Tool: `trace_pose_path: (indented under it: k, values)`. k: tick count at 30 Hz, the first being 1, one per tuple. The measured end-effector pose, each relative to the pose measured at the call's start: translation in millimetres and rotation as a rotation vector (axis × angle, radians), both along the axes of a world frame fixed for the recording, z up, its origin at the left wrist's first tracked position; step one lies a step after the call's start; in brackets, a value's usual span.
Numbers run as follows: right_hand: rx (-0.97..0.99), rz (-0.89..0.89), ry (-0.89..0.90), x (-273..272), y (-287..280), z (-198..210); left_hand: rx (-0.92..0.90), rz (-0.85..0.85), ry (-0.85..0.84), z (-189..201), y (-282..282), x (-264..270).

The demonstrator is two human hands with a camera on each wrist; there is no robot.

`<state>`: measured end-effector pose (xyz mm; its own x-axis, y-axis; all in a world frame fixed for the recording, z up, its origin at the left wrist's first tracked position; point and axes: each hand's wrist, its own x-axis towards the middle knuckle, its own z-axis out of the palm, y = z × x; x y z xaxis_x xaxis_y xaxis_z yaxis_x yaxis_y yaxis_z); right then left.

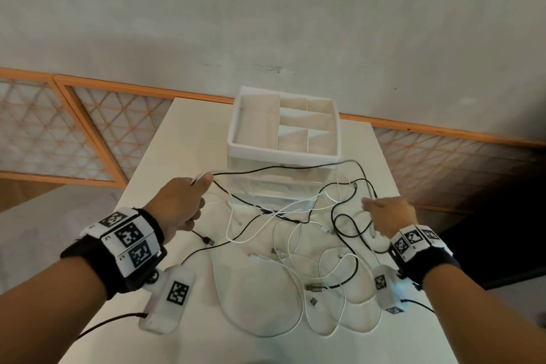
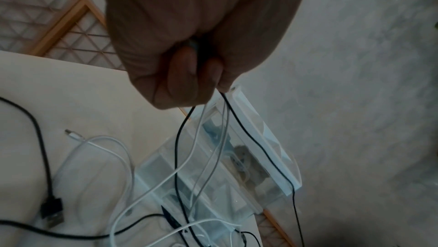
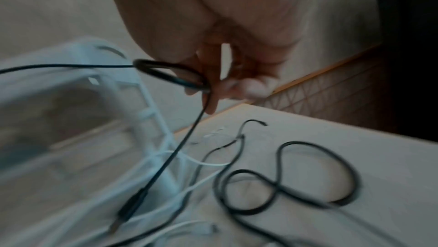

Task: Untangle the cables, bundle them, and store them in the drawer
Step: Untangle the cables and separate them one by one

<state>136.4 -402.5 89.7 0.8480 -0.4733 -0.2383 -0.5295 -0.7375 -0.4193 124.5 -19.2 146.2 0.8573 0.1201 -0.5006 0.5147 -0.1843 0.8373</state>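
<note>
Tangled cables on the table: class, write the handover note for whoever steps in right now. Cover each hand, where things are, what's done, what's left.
Left hand: raised, gripping several thin black and white cable strands.
Right hand: holds a loop of thin black cable.
The remaining black and white cables lie tangled on the pale table, in front of the clear plastic drawer unit with its white divided tray.
Done: nothing bundled or stored.
Left: untangle, bundle, open a drawer, store.
</note>
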Motion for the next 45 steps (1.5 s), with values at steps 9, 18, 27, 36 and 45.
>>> trace_pose_path:
  k: [9,18,27,36,45]
  values:
    - [0.322,0.441,-0.235,-20,107,31,-0.114,-0.179,-0.162,23,-37,-3]
    - [0.456,0.710,-0.347,-54,169,43,0.063,-0.162,-0.297,16,-72,-8]
    - [0.410,-0.304,-0.282,-1,38,26,-0.052,-0.063,-0.187,13,-27,5]
    - [-0.073,0.443,-0.526,-25,120,70,-0.033,-0.293,-0.234,28,-44,-4]
    - [-0.131,0.519,-0.023,7,111,57,-0.109,-0.495,-0.508,55,-30,-17]
